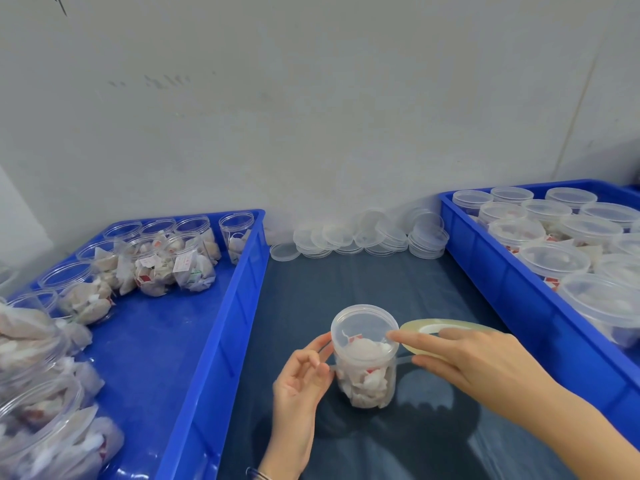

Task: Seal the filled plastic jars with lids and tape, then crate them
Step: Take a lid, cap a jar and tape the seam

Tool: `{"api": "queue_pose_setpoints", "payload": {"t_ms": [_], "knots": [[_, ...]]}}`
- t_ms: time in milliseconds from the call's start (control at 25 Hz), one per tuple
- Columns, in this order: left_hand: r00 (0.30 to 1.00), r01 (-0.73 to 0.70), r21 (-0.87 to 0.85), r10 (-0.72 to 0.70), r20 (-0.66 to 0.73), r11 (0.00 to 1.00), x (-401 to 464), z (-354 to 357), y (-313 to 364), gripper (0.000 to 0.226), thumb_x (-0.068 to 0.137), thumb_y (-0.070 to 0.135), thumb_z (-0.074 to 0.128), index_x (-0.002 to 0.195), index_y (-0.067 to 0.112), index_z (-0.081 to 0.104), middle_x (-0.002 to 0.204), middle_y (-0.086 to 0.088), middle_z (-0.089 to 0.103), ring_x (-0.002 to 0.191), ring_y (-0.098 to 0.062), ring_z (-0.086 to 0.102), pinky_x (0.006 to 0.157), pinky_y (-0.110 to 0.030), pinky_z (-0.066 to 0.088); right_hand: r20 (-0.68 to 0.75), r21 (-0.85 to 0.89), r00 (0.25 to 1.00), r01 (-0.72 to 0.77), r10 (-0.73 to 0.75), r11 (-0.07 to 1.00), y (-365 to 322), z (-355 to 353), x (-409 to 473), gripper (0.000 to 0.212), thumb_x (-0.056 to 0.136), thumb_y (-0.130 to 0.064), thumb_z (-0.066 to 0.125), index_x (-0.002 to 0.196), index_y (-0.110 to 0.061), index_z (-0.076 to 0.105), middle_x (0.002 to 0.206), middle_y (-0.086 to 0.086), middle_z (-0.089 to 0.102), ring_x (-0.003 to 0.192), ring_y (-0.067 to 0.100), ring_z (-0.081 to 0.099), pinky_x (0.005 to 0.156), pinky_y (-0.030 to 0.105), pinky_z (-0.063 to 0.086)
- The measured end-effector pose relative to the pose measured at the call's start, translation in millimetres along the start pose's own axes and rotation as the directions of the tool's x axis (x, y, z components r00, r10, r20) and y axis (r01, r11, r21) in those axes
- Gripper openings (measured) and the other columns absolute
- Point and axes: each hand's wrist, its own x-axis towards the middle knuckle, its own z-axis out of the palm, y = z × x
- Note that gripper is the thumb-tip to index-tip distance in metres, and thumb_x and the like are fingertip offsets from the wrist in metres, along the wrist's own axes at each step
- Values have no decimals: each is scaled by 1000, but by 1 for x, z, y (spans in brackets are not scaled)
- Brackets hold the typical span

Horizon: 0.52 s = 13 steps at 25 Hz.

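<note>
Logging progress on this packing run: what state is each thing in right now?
Clear plastic jar on the table: filled, lidded, upright.
Roll of clear tape: held at the jar's rim.
Left blue crate's jars: filled, lidless.
Right blue crate's jars: lidded.
Loose clear lids: stacked by the wall.

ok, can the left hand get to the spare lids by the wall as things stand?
Probably yes. The left hand only touches the side of the jar, and the dark mat between it and the loose lids holds nothing. It would have to let go of the jar first.
</note>
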Motion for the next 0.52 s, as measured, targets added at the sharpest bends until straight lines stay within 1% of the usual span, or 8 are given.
{"api": "queue_pose_setpoints", "payload": {"t_ms": [80,120,160,240,280,360,440,520], "knots": [[999,-16,31,17,-41,999,3,1,-6,23,75,23,65,75,8,48,119,-1,68,116,-18,61,90,-39,49,-47,6,999,-6,6,1000,-2,-1,0,65,64,-67,-39,123,-75,-11,98,-16,55,88,6,57,59,22,44],[998,-22,43,24,-51,999,4,2,-9,25,76,24,65,77,6,47,119,-1,68,115,-19,61,92,-40,47,-62,3,998,-15,15,1000,-4,-1,2,66,69,-66,-36,124,-76,-1,92,-16,56,80,6,57,54,22,42],[998,-28,57,31,-55,998,7,3,-11,28,77,25,65,79,5,46,119,-1,68,115,-20,61,94,-42,46,-84,21,996,-23,24,1000,-5,-3,3,64,78,-65,-26,125,-75,17,80,-15,57,67,6,57,46,22,40],[998,-35,80,39,-52,996,13,5,-13,32,77,26,67,89,5,45,120,-2,67,116,-21,61,98,-43,44,-141,96,989,-22,35,995,-7,-4,6,57,95,-57,3,116,-57,56,57,-14,52,43,9,48,30,23,32],[998,-37,83,40,-41,996,16,6,-12,35,78,26,68,95,8,44,121,-2,67,116,-21,61,97,-41,46,-190,75,981,-18,32,997,-7,-2,8,52,96,-54,14,112,-49,63,52,-12,50,38,11,46,28,24,30],[999,-51,115,49,20,992,22,5,-10,41,79,26,73,110,15,46,122,1,66,115,-16,60,95,-33,50,-228,74,973,-20,37,997,-7,-1,10,47,94,-54,17,117,-51,58,57,-9,53,42,14,49,31,28,35],[992,-77,230,51,117,970,28,4,-8,42,81,24,72,120,24,55,122,6,66,115,-11,60,94,-25,49,-226,35,973,-27,34,999,-4,5,9,54,89,-61,-7,131,-63,26,82,-8,60,63,11,56,48,27,43],[985,-87,321,32,172,943,34,2,-4,36,82,14,70,114,29,65,119,8,67,110,-9,62,89,-21,49,-168,-15,985,-27,24,1000,-2,13,7,59,78,-58,-24,133,-64,-1,105,-12,59,86,10,58,63,24,49]]}}
